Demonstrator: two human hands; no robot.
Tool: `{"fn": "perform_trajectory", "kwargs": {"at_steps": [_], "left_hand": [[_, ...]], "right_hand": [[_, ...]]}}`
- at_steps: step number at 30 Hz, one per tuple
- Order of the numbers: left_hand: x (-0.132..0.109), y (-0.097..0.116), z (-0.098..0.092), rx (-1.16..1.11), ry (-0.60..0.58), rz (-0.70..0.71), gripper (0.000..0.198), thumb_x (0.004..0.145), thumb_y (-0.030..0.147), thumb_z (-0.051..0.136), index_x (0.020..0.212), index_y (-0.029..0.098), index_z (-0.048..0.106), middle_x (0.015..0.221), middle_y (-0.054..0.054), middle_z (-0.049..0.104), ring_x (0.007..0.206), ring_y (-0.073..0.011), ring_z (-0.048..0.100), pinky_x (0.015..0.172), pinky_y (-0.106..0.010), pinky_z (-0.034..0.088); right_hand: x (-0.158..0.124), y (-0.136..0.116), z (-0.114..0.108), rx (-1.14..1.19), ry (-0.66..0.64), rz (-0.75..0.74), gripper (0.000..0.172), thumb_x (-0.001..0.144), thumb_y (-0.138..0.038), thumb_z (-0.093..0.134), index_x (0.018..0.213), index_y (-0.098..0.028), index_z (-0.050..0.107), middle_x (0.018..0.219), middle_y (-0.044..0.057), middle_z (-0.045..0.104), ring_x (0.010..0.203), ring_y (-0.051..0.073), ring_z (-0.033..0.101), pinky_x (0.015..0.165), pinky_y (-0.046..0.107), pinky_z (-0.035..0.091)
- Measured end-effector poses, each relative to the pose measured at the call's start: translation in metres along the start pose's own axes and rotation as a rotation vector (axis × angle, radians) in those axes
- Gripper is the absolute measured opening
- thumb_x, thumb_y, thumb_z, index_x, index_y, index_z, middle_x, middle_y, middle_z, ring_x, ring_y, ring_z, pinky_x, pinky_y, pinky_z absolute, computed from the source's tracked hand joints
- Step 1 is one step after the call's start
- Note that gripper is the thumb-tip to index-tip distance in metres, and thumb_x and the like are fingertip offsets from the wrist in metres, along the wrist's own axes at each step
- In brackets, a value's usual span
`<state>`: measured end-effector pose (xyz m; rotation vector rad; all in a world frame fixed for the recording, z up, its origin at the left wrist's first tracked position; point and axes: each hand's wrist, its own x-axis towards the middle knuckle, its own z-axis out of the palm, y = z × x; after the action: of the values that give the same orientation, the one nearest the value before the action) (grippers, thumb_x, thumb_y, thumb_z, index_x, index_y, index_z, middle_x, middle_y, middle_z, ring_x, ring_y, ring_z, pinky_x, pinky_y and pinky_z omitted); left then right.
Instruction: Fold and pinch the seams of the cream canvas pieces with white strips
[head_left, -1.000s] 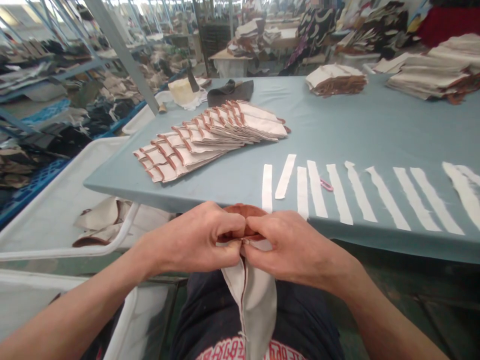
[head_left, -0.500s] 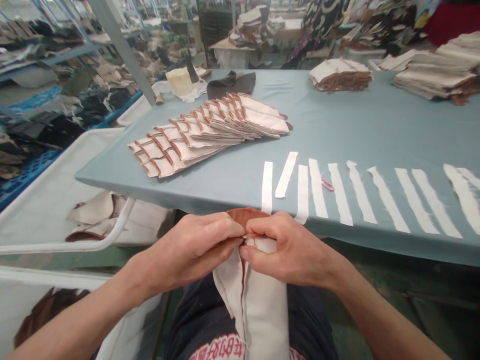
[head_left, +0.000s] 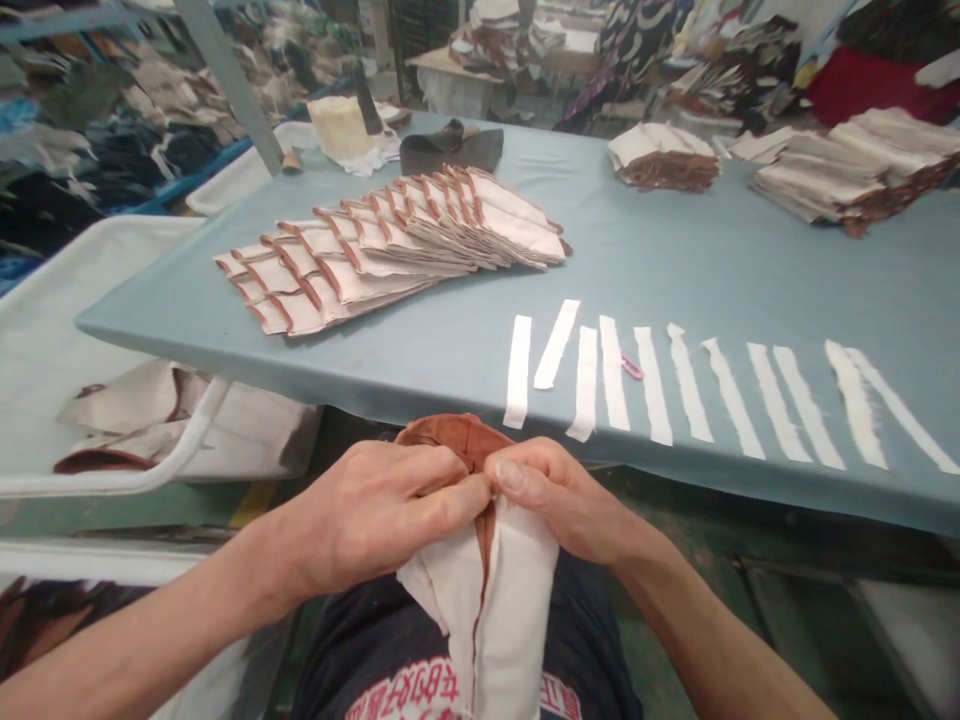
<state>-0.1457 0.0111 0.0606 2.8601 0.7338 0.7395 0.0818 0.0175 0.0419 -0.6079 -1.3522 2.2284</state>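
13 white strips (head_left: 652,385), 1 pink clip (head_left: 632,368), 2 hands (head_left: 390,505).

A garment or footwear workshop: a long blue-grey cutting table (head_left: 750,270) carries fanned stacks of cream pieces (head_left: 390,250), white fabric strips (head_left: 660,385) in a row, more piles (head_left: 847,170) behind, and cluttered shelving (head_left: 90,110).

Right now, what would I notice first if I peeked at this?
Two bare hands, the left hand and right hand, pinch a cream fabric piece with a brown edge over the person's lap. Behind them, a row of white strips lines the near edge of the blue-grey table, and a fanned stack of brown-trimmed cream pieces lies further left.
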Motion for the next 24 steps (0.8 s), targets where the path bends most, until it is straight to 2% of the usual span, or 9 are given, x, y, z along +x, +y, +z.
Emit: {"fn": "perform_trajectory", "kwargs": {"at_steps": [3, 7, 10, 14, 19, 24], "left_hand": [[0.005, 0.003, -0.004, -0.130, 0.034, 0.030, 0.018, 0.108, 0.016, 0.042, 0.118, 0.017, 0.056, 0.082, -0.003, 0.069, 0.065, -0.0136, 0.064, 0.058, -0.024, 0.045], [0.007, 0.005, -0.010, -0.327, 0.078, -0.013, 0.011, 0.105, 0.014, 0.050, 0.111, 0.019, 0.058, 0.084, -0.003, 0.069, 0.070, -0.0136, 0.065, 0.064, -0.023, 0.046], [0.005, 0.004, -0.013, -0.291, 0.092, -0.008, 0.010, 0.106, 0.015, 0.049, 0.110, 0.018, 0.058, 0.086, -0.004, 0.070, 0.072, -0.0138, 0.067, 0.065, -0.023, 0.047], [0.003, 0.001, -0.014, -0.170, 0.076, 0.028, 0.013, 0.108, 0.018, 0.045, 0.110, 0.018, 0.058, 0.083, -0.003, 0.070, 0.068, -0.0131, 0.064, 0.062, -0.023, 0.046], [-0.006, -0.004, -0.005, 0.025, 0.057, 0.086, 0.025, 0.109, 0.015, 0.036, 0.111, 0.020, 0.060, 0.075, 0.000, 0.069, 0.059, -0.0131, 0.060, 0.053, -0.024, 0.043], [-0.017, -0.009, 0.002, 0.021, 0.069, 0.070, 0.023, 0.106, 0.014, 0.041, 0.118, 0.023, 0.059, 0.079, -0.001, 0.071, 0.060, -0.0122, 0.062, 0.054, -0.024, 0.044]], "right_hand": [[-0.001, 0.005, 0.001, 0.009, 0.051, 0.009, 0.055, 0.095, -0.066, 0.061, 0.069, -0.020, 0.048, 0.060, -0.007, 0.037, 0.048, 0.006, 0.027, 0.043, 0.020, 0.024], [-0.007, -0.007, 0.006, -0.256, 0.095, -0.086, 0.052, 0.102, -0.054, 0.056, 0.066, -0.021, 0.040, 0.063, -0.007, 0.033, 0.053, 0.007, 0.027, 0.045, 0.021, 0.022], [-0.010, -0.018, 0.010, -0.481, 0.100, -0.157, 0.047, 0.107, -0.044, 0.048, 0.068, -0.021, 0.039, 0.064, -0.006, 0.034, 0.055, 0.008, 0.031, 0.049, 0.022, 0.026], [-0.010, -0.021, 0.013, -0.647, 0.159, -0.161, 0.043, 0.108, -0.040, 0.044, 0.071, -0.021, 0.042, 0.067, -0.005, 0.040, 0.059, 0.010, 0.036, 0.052, 0.023, 0.029], [-0.007, -0.013, 0.014, -0.547, 0.169, -0.114, 0.047, 0.106, -0.052, 0.047, 0.071, -0.021, 0.043, 0.064, -0.006, 0.035, 0.055, 0.010, 0.031, 0.049, 0.023, 0.025], [-0.001, -0.008, 0.016, -0.404, 0.194, -0.027, 0.052, 0.100, -0.062, 0.051, 0.069, -0.022, 0.041, 0.065, -0.006, 0.031, 0.057, 0.010, 0.026, 0.048, 0.023, 0.022]]}}
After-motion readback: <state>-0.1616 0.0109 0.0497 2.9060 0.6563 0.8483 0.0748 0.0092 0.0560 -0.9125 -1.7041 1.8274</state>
